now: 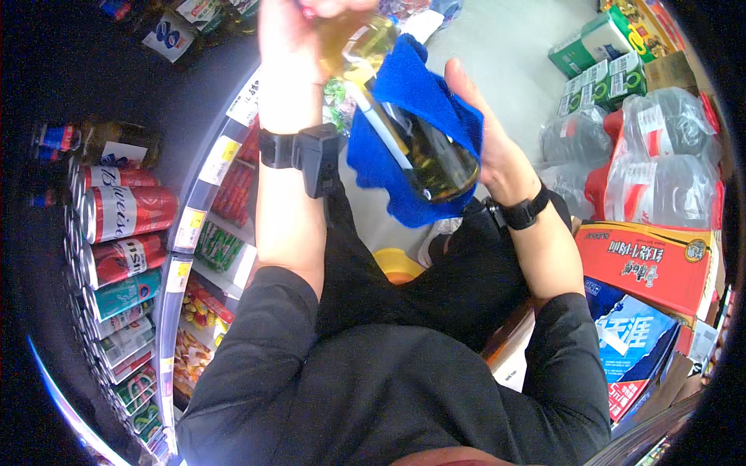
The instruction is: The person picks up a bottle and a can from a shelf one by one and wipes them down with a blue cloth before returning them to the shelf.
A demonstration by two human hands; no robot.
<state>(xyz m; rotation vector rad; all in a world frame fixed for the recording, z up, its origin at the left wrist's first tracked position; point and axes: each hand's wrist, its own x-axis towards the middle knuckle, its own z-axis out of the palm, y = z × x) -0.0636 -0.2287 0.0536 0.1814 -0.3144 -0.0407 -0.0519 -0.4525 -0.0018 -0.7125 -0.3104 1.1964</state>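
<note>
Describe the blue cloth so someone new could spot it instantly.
Start at the shelf of drink cans on the left, then move right to the raised hands. The blue cloth wraps a glass bottle, pressed by the right hand. Nothing nearby is as vividly blue and soft.

1. Retail premises: small grocery or convenience shop.
2. Left of frame: curved shelf edge point(203, 186) fitted with yellow and white price labels point(220, 159).
3. Far left: rows of drink cans point(124, 211) stocked on their sides, red and teal; bottles point(116, 147) above them.
4. Lower left, under the shelf edge: packaged snacks point(203, 304) on lower tiers.
5. Upper right: shrink-wrapped packs of water bottles point(660, 155) stacked on the floor, green cartons point(602, 74) beside them.
6. Right: red printed cardboard case point(653, 260) and blue carton point(633, 334), unopened stock.
</note>
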